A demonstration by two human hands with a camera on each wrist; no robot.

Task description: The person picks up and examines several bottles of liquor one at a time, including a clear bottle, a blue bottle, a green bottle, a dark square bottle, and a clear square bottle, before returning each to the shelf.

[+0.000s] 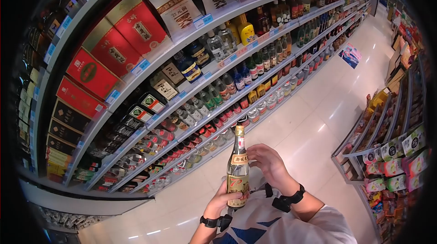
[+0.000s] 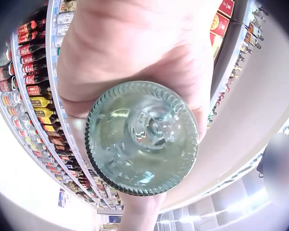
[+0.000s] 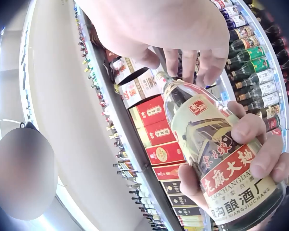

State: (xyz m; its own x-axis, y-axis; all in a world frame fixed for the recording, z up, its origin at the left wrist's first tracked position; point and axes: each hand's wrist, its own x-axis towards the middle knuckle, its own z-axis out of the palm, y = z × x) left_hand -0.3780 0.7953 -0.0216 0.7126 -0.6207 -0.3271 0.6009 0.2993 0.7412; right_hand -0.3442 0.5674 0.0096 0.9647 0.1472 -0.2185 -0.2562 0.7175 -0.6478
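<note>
A clear glass liquor bottle (image 1: 237,171) with a gold cap and cream label stands nearly upright before the person's chest. The left hand (image 1: 220,201) grips it low down, thumb across the front label. From below, the left wrist view shows the ridged glass base (image 2: 142,139) with the left hand (image 2: 135,57) around the bottle. The right hand (image 1: 269,165) is raised beside the bottle's neck, fingers loosely bent, fingertips close to the glass. In the right wrist view the right hand (image 3: 159,29) hovers over the neck, and the bottle's label (image 3: 221,159) has red and black lettering.
Long shelves of bottles (image 1: 218,93) and red gift boxes (image 1: 136,27) run along the left, with blue price tags on their edges. A rack of packaged snacks (image 1: 396,166) stands at the right. Between them lies a pale tiled floor (image 1: 314,121).
</note>
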